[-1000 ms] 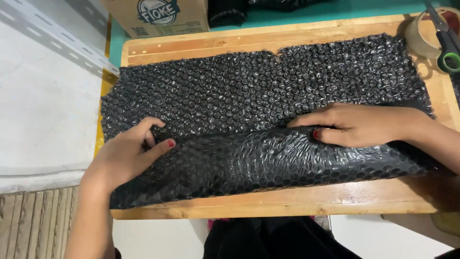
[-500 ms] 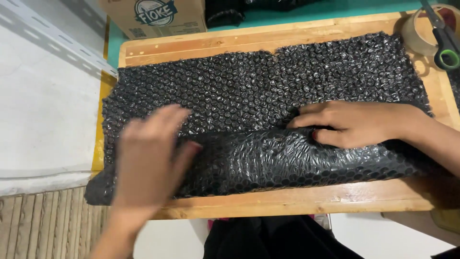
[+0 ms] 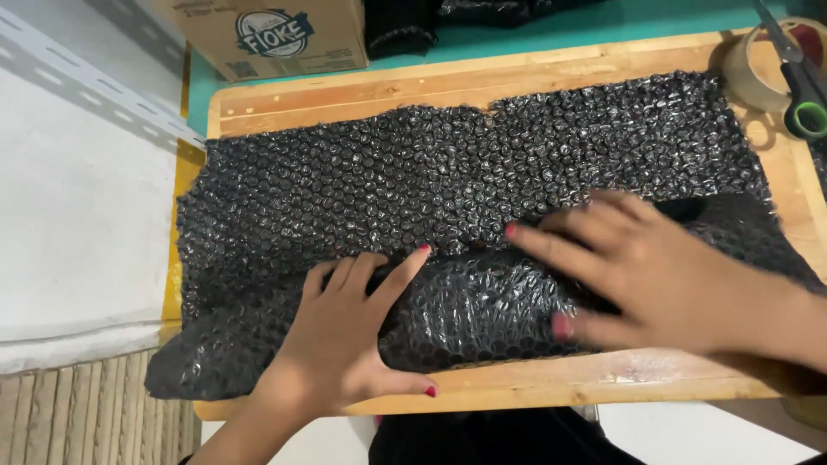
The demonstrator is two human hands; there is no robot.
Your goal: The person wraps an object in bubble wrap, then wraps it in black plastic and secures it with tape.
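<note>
From the head view, a sheet of black bubble wrap (image 3: 448, 181) lies spread across the wooden worktop (image 3: 517, 82), its near part already turned into a thick roll (image 3: 465, 310) that runs along the front edge. The roll's left end hangs past the worktop's front left corner. The left hand (image 3: 345, 336) lies flat on the roll near its middle, fingers spread and open, pressing down and clasping nothing. The right hand (image 3: 655, 267) rests open on the right part of the roll, fingers pointing left, its grip likewise released, palm holding the wrap down.

To roll well, both palms should push evenly toward the back edge so the roll stays straight and tight; the loose left end looks likely to sag unless it is drawn in.

A cardboard box (image 3: 276, 34) stands at the back left corner. Scissors (image 3: 801, 86) lie over a tape roll (image 3: 749, 69) at the back right.
</note>
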